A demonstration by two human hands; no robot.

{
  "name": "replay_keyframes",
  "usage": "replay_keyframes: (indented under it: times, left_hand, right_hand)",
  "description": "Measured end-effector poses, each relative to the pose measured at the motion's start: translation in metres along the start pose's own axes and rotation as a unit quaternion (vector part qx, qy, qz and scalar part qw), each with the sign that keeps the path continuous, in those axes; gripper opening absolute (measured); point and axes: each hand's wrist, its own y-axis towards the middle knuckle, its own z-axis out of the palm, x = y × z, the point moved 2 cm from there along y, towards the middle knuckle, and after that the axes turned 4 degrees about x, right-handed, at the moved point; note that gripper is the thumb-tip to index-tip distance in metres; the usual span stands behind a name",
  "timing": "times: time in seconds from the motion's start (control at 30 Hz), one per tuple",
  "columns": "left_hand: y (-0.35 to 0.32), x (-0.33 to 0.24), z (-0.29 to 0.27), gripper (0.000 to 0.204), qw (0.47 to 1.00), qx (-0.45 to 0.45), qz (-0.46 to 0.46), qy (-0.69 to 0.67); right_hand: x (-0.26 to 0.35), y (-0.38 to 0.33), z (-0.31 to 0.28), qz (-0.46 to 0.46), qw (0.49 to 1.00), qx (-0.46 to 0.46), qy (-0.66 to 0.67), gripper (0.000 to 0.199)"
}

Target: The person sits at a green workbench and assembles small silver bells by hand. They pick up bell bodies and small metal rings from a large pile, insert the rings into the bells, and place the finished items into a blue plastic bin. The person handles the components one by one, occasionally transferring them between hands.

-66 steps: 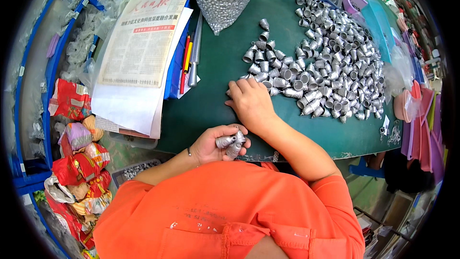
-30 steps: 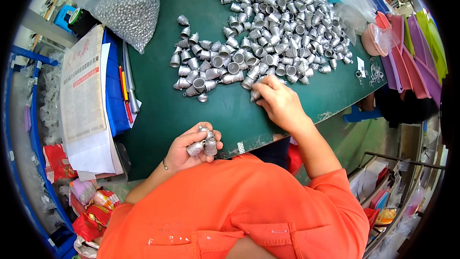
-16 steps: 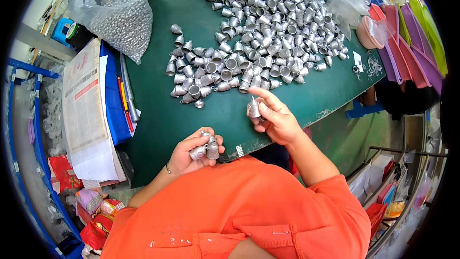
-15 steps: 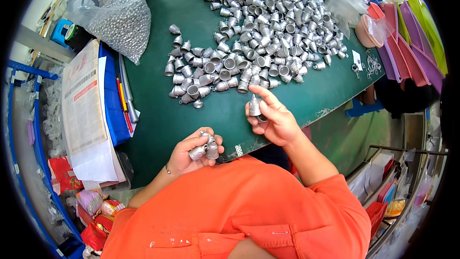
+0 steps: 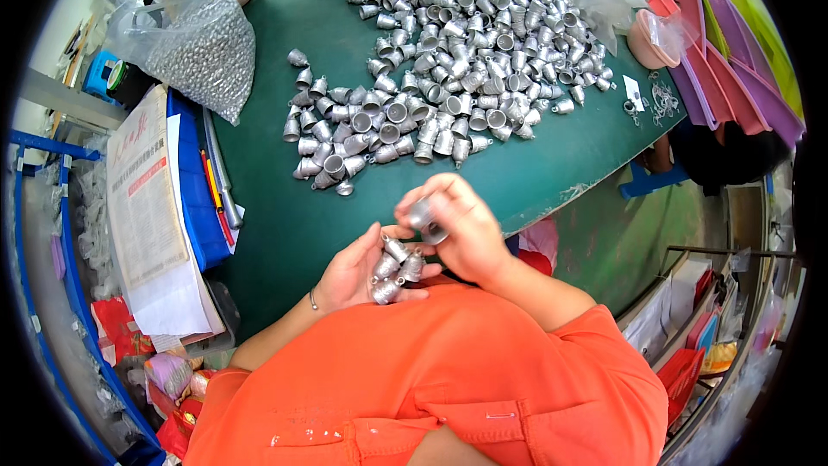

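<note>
My left hand (image 5: 347,276) is cupped palm up close to my body, with several small silver metal bells (image 5: 385,267) lying in it, their top loops showing. Just above and to its right, my right hand (image 5: 473,242) pinches silver bells (image 5: 421,214) between thumb and fingers; motion smears it, and one open mouth faces up. Farther off on the green table (image 5: 285,216) spreads a large heap of the same kind of bells (image 5: 483,60), some upside down, some on their sides.
At the left stand a clear bag of small silver beads (image 5: 207,60) and a blue tray (image 5: 200,207) with a newspaper (image 5: 147,181) and pens beside it. Pink, purple and green plastic bins (image 5: 724,78) lean at the far right, near a pink bowl (image 5: 649,41).
My right hand has moved down and left from near the heap to my left hand, still with bells. My left hand has opened into a cup, showing more bells.
</note>
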Motion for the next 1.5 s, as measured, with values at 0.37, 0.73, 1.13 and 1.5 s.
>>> replay_keyframes:
  times: [0.37,0.73,1.13,1.5]
  left_hand:
    - [0.001,0.002,-0.014,0.028,0.993,0.028,-0.015,-0.113]
    - [0.001,0.000,-0.017,0.025,0.998,0.000,-0.013,-0.058]
    - [0.000,-0.001,-0.015,0.023,0.998,-0.020,-0.008,-0.059]
    - [-0.001,0.001,-0.014,0.023,0.999,-0.024,0.003,-0.042]
  right_hand:
    - [0.059,0.026,-0.066,-0.217,0.577,-0.126,-0.777,0.029]
    - [0.053,0.004,-0.072,-0.218,0.920,-0.052,-0.322,0.030]
    - [0.050,-0.001,-0.075,-0.038,0.988,0.024,0.148,0.056]
    - [0.042,0.029,-0.063,-0.149,0.614,-0.203,-0.748,0.032]
